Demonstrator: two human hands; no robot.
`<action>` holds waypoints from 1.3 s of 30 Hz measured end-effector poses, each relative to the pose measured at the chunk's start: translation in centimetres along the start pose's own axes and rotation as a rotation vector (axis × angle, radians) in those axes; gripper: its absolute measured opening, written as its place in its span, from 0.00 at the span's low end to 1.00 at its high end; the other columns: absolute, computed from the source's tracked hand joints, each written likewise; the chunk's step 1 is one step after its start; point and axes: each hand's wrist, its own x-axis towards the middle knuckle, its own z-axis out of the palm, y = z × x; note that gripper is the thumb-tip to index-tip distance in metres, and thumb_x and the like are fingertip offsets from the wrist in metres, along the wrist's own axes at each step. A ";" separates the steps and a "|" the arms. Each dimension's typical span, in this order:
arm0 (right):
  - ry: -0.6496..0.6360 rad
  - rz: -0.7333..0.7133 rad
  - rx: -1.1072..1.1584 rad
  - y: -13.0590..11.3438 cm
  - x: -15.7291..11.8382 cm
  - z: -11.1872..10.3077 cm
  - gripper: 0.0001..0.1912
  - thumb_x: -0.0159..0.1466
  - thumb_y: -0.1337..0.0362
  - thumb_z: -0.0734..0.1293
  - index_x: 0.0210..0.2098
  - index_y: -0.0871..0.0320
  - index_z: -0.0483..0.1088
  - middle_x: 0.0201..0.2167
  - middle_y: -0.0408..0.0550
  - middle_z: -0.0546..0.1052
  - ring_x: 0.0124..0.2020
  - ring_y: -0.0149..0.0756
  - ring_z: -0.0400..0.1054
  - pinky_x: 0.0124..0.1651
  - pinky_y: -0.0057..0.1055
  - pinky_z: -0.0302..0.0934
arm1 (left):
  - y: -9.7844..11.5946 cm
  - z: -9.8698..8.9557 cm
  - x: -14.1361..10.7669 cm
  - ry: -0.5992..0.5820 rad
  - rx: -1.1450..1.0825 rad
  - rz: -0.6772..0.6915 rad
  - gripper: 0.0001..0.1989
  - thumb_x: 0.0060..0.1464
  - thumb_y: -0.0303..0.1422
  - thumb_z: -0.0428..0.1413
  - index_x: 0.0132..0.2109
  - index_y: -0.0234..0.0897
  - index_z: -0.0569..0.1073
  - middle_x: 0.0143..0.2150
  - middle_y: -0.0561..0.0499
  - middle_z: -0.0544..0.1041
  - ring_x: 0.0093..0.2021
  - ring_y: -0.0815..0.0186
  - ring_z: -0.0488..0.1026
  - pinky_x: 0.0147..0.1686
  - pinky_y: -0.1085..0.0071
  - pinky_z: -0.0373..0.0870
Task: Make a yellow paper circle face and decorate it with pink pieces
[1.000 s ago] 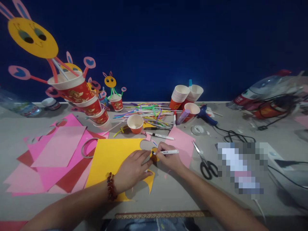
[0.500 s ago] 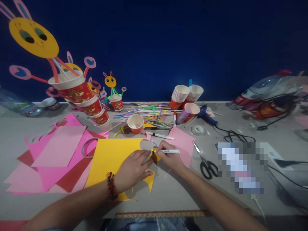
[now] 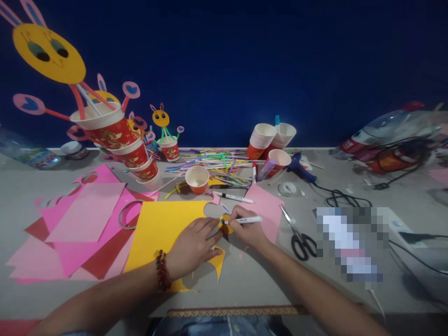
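My right hand [image 3: 248, 229] grips a white marker pen [image 3: 248, 220], its tip at a small yellow paper circle [image 3: 227, 227] that bears a dark blue mark. My left hand [image 3: 194, 245] lies palm down, fingers stretched, with its fingertips at the circle's left edge. Under that hand is a large yellow sheet [image 3: 164, 224] with curved cut-outs along its right side. A small pink ear-shaped piece with a blue centre [image 3: 224, 207] lies just above the circle. Another white marker [image 3: 233, 197] rests behind it.
Black-handled scissors [image 3: 299, 238] and a pink sheet [image 3: 266, 210] lie to the right. Pink and red sheets [image 3: 87, 212] spread at left, near cups with paper rabbit figures [image 3: 112, 135]. Pipe cleaners [image 3: 224, 163], a paper cup [image 3: 197, 180], cup stacks [image 3: 261, 140] and a blue glue gun [image 3: 301, 168] stand or lie behind.
The marker tip has shifted slightly right and down across the yellow circle, uncovering the blue mark. My left hand has stayed in place.
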 end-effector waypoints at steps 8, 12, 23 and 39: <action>0.001 0.018 -0.014 0.1 -0.1 0.1 0.07 0.55 0.69 0.62 0.22 0.55 0.60 0.18 0.37 0.65 0.21 0.30 0.57 0.25 0.26 0.50 | 0.0 0.1 0.0 0.002 -0.002 0.002 0.23 0.60 0.43 0.58 0.58 0.37 0.70 0.61 0.41 0.69 0.60 0.53 0.66 0.58 0.55 0.66; 0.024 0.014 -0.011 0.1 0.0 0.0 0.07 0.56 0.68 0.62 0.23 0.55 0.60 0.18 0.37 0.64 0.21 0.29 0.56 0.24 0.26 0.50 | -0.1 0.1 0.0 0.007 -0.003 0.010 0.23 0.60 0.43 0.58 0.58 0.37 0.69 0.60 0.41 0.70 0.59 0.52 0.67 0.58 0.54 0.66; 0.022 0.026 -0.004 -0.1 0.0 0.0 0.07 0.55 0.68 0.62 0.22 0.55 0.61 0.18 0.37 0.65 0.20 0.30 0.57 0.24 0.27 0.50 | 0.0 0.0 0.0 0.019 -0.003 0.006 0.24 0.59 0.43 0.58 0.58 0.37 0.69 0.60 0.41 0.70 0.59 0.53 0.66 0.58 0.55 0.66; 0.103 0.112 0.070 -2.3 0.2 -2.5 0.05 0.55 0.67 0.64 0.23 0.55 0.64 0.20 0.39 0.68 0.23 0.32 0.61 0.26 0.27 0.54 | 0.1 -0.1 0.0 0.016 0.017 0.011 0.23 0.59 0.43 0.59 0.57 0.38 0.70 0.60 0.42 0.71 0.58 0.53 0.67 0.57 0.54 0.66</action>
